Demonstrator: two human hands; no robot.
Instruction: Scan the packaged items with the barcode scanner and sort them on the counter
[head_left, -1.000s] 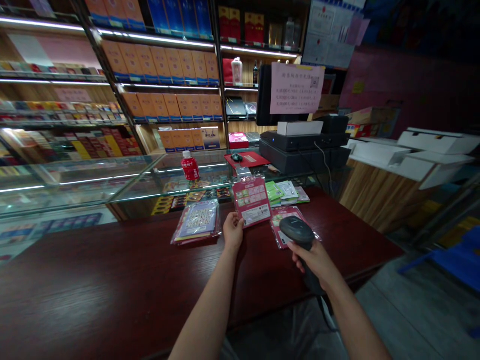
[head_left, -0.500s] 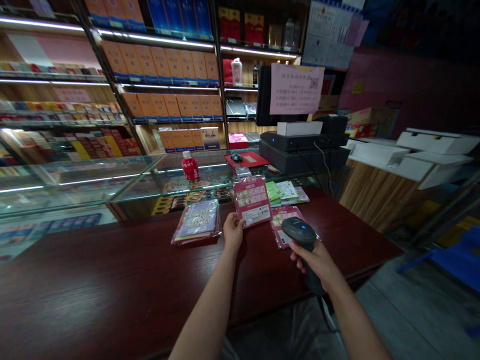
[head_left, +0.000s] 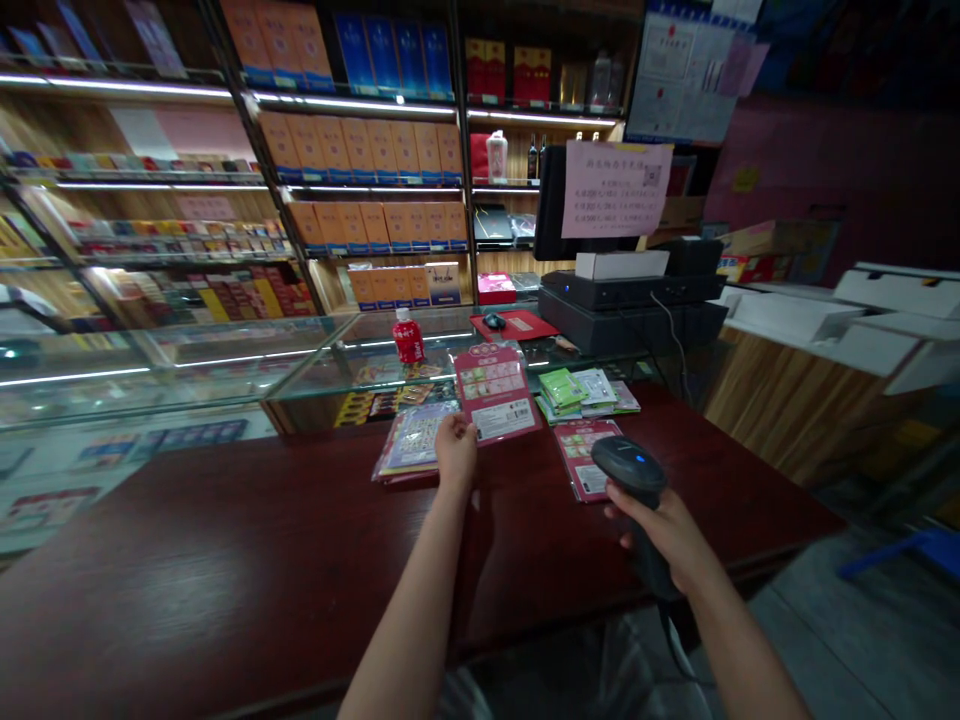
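My left hand (head_left: 456, 452) pinches the lower left corner of a pink card packet (head_left: 495, 393) in clear wrapping, its barcode side facing me. The packet is held up off the table, tilted. Just behind that hand lies a stack of wrapped sheets (head_left: 416, 440), partly covered by the hand and packet. In my right hand (head_left: 660, 530) is a black barcode scanner (head_left: 628, 468) with a small blue light, its head pointing forward and left. Under the scanner's head, another pink packet (head_left: 582, 452) lies on the table, partly hidden.
Green and white sachets (head_left: 581, 392) lie behind the packets on the dark red table (head_left: 247, 560). A red bottle (head_left: 408, 338) stands on the glass counter. A monitor with a paper sign (head_left: 615, 190) stands over a black cash drawer (head_left: 630, 320). White boxes (head_left: 795, 315) sit at right.
My left hand has moved the pink packet left, toward the stack and away from the other packet. The scanner stays in my right hand. The view has turned slightly left.
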